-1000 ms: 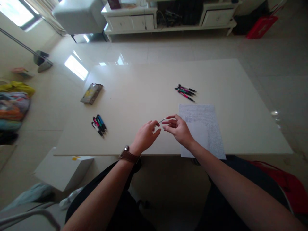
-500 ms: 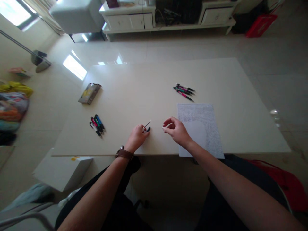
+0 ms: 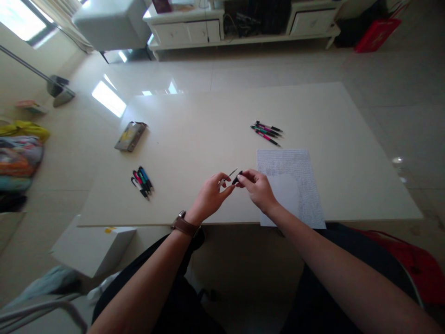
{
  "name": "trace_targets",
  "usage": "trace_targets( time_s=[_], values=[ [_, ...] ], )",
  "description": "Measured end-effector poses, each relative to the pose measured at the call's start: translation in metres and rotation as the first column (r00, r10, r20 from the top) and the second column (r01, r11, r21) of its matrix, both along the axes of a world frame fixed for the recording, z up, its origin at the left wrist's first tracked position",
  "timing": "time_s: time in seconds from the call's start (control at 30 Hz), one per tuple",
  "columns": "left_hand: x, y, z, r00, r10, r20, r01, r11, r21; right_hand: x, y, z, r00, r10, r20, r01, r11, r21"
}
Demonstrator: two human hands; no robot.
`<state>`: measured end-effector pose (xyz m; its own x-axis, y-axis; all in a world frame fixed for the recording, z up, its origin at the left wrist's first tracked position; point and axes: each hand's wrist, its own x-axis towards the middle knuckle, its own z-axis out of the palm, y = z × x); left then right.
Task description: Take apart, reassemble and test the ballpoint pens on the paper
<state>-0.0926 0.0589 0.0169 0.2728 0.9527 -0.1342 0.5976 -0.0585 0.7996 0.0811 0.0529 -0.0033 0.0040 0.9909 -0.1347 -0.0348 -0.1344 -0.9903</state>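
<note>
My left hand (image 3: 211, 192), with a brown-strapped watch (image 3: 185, 225) on its wrist, is closed on a disassembled pen, mostly hidden by the fingers. A thin pen refill (image 3: 232, 173) pokes out of it toward the upper right. Close beside the left fingertips, my right hand (image 3: 260, 189) pinches a short black pen grip (image 3: 237, 177). Both hands are just above the table's near side, almost touching. Whether the right fingers hold anything smaller too, I cannot tell. A printed sheet of paper (image 3: 290, 160) lies under and beside my right hand, with a blank white piece (image 3: 287, 190) on it.
Several pens (image 3: 267, 132) lie together beyond the paper, and several more pens (image 3: 142, 182) lie to the left. A flat grey box (image 3: 131, 136) rests on the white table (image 3: 201, 120) at the far left. A white box (image 3: 92, 246) stands below the table's near left edge.
My left hand has moved right and up with the refill, toward my right hand. The black pen grip, earlier at my left fingers, is now between my right fingers.
</note>
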Motion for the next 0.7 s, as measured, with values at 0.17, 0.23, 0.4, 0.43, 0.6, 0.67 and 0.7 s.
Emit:
trace_targets(
  time_s=[0.17,0.23,0.4,0.43,0.6,0.67,0.7],
  values=[
    [-0.0049,0.0007,0.0006,0.998,-0.002,-0.068,0.001,1.0,-0.006,0.011,0.0097,0.0067,0.964,-0.233,-0.128,0.239,0.971,0.031],
    [-0.0052,-0.0004,0.0013,0.997,-0.012,-0.077,0.012,1.0,-0.003,0.012,0.0111,0.0068,0.954,-0.243,-0.174,0.252,0.967,0.029],
    [-0.0023,-0.0029,0.0016,0.995,-0.03,-0.092,0.03,1.0,0.005,0.0094,0.0108,0.0066,0.948,-0.233,-0.216,0.248,0.968,0.043],
    [-0.0019,-0.003,0.0011,0.995,-0.03,-0.096,0.03,1.0,0.005,0.0089,0.0106,0.0067,0.947,-0.231,-0.224,0.247,0.968,0.048],
    [-0.0022,-0.0027,-0.0027,0.992,-0.037,-0.12,0.039,0.999,0.017,0.0061,0.0082,0.0072,0.96,-0.188,-0.209,0.201,0.978,0.046],
    [-0.0026,-0.0028,-0.0045,0.99,-0.049,-0.133,0.054,0.998,0.036,0.0048,0.0064,0.0074,0.967,-0.164,-0.195,0.176,0.983,0.047],
    [-0.0027,-0.0029,-0.0051,0.988,-0.052,-0.144,0.059,0.997,0.044,0.0042,0.0056,0.0074,0.97,-0.149,-0.191,0.161,0.986,0.047]
  ],
)
